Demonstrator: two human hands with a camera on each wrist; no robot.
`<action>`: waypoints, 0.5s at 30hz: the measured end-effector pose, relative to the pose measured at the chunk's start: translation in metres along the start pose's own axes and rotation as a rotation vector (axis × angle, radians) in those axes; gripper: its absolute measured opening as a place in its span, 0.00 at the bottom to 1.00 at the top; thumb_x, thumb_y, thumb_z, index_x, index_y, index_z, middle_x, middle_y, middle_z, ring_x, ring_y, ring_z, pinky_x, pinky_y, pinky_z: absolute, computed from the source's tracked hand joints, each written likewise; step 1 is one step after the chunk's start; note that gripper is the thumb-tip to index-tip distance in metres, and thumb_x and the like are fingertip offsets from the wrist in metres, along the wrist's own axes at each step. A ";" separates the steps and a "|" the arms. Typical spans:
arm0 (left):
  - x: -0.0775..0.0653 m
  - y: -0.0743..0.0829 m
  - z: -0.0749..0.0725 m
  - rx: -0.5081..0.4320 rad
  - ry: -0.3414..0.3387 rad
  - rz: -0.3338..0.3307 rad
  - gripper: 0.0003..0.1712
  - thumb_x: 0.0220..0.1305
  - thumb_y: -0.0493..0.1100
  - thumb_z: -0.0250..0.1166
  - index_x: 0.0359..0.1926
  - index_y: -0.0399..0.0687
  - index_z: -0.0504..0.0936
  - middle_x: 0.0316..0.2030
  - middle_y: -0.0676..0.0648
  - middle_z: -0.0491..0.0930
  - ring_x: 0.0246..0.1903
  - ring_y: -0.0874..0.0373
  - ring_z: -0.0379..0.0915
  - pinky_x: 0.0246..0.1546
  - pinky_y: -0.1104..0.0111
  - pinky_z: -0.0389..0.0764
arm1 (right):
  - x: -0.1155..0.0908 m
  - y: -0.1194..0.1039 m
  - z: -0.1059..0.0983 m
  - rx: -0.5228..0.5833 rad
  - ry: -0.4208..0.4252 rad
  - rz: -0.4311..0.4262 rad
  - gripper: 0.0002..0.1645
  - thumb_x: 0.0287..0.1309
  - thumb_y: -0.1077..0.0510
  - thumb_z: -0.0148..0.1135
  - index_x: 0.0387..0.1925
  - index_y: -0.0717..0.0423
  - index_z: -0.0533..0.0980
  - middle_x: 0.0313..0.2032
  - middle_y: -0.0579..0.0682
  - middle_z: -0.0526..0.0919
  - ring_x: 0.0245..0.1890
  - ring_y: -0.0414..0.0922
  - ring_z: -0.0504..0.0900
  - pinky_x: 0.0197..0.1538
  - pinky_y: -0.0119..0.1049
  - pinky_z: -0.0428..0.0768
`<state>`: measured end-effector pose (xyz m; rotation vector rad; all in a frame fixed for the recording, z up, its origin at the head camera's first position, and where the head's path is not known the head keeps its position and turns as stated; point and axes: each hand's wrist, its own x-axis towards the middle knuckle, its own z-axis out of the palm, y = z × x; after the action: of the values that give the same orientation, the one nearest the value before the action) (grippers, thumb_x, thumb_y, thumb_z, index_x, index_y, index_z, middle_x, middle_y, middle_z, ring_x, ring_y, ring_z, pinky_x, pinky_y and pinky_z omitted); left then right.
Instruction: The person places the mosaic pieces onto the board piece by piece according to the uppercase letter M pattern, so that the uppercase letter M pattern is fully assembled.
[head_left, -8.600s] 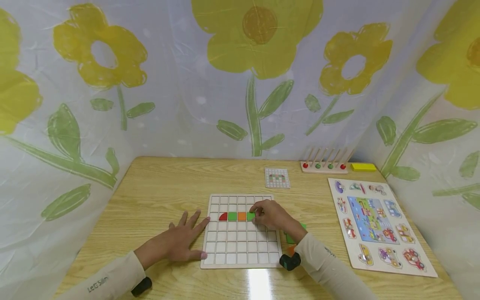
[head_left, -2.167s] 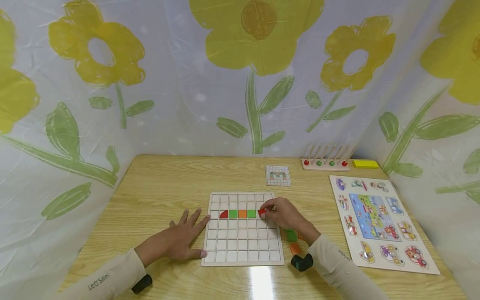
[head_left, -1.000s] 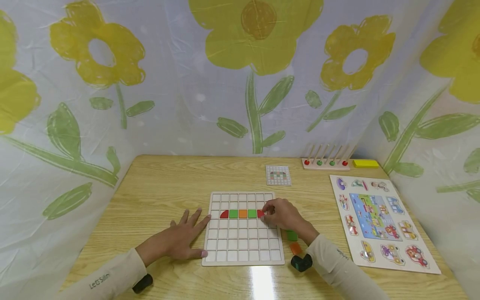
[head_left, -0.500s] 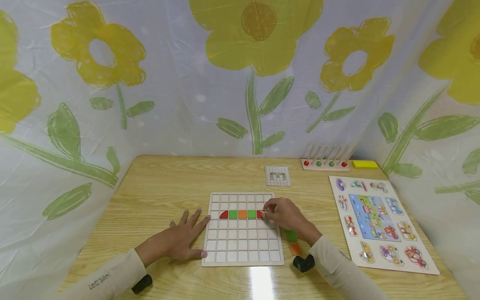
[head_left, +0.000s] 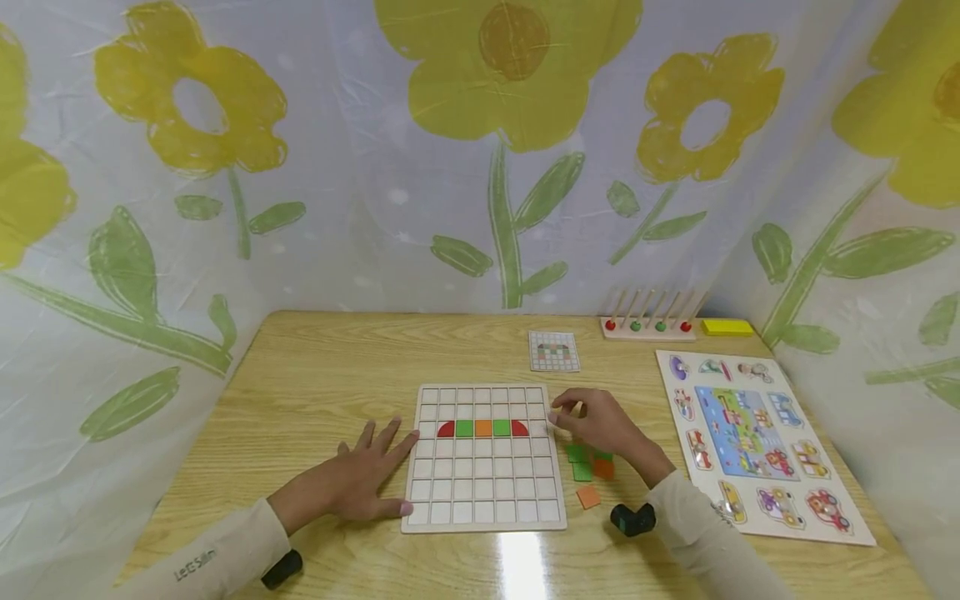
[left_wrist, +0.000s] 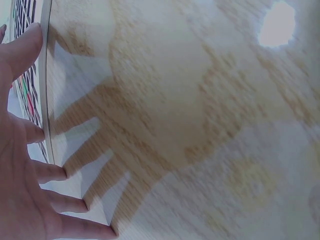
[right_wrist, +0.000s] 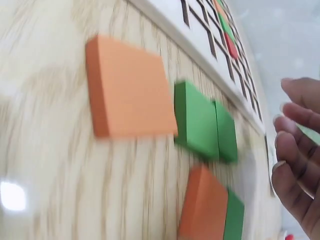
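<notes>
While right hand (head_left: 603,423) hovers by the right edge of the board (head_left: 483,490), grip empty, fingers loosely bent, loose green tiles (head_left: 582,472) and orange tiles (head_left: 588,497) lie nearer on the bench (head_left: 337,358); left hand (head_left: 365,483), spread, holding nothing, is farther off.

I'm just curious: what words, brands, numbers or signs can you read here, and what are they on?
"Lets S…", on the person's left sleeve; the ending is unclear.
Right sleeve: dark lettering, too blurred to read.
Picture puzzle board and small card: any lettering is too small to read.
Grid board and loose tiles: no text visible.
No numbers are readable anywhere.
</notes>
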<state>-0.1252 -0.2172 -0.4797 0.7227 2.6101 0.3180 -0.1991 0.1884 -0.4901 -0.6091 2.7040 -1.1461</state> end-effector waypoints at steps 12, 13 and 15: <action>0.001 -0.001 0.000 0.013 0.004 0.003 0.60 0.61 0.78 0.56 0.81 0.50 0.46 0.78 0.30 0.41 0.71 0.18 0.40 0.52 0.20 0.58 | -0.021 0.024 -0.022 -0.027 -0.042 -0.034 0.13 0.65 0.54 0.67 0.46 0.57 0.84 0.36 0.47 0.85 0.18 0.35 0.70 0.23 0.31 0.72; 0.001 -0.001 0.000 0.012 0.003 0.002 0.60 0.61 0.78 0.56 0.81 0.50 0.46 0.78 0.30 0.41 0.71 0.18 0.40 0.52 0.20 0.58 | -0.024 0.025 -0.023 -0.031 -0.048 -0.039 0.13 0.65 0.54 0.67 0.46 0.57 0.84 0.36 0.47 0.85 0.18 0.35 0.70 0.24 0.31 0.72; 0.001 -0.001 -0.001 0.009 0.003 0.002 0.60 0.61 0.78 0.56 0.81 0.49 0.46 0.78 0.30 0.41 0.71 0.17 0.40 0.52 0.20 0.58 | -0.029 0.029 -0.025 -0.035 -0.056 -0.043 0.13 0.64 0.54 0.68 0.46 0.58 0.84 0.37 0.48 0.85 0.19 0.35 0.70 0.24 0.31 0.73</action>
<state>-0.1262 -0.2176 -0.4796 0.7283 2.6151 0.3076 -0.1892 0.2357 -0.4941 -0.6978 2.6815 -1.0763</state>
